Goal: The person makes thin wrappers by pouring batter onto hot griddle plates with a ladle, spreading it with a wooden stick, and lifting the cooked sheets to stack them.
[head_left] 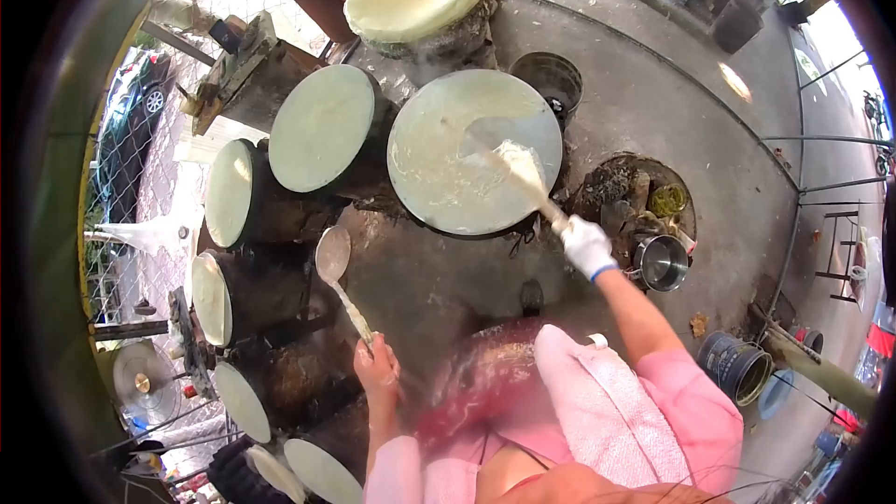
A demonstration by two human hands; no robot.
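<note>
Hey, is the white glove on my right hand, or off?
On: the white glove covers your right hand, its blue edge visible, and that hand grips the paddle.

Paddle (pixel 541 202) end blurry; btm disc (pixel 322 471) cut off

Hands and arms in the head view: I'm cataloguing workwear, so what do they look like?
The right hand wears a white fabric glove with a blue band at the wrist; the left hand is ungloved. The right pink fabric sleeve is short; the left pink fabric sleeve looks paler.
</note>
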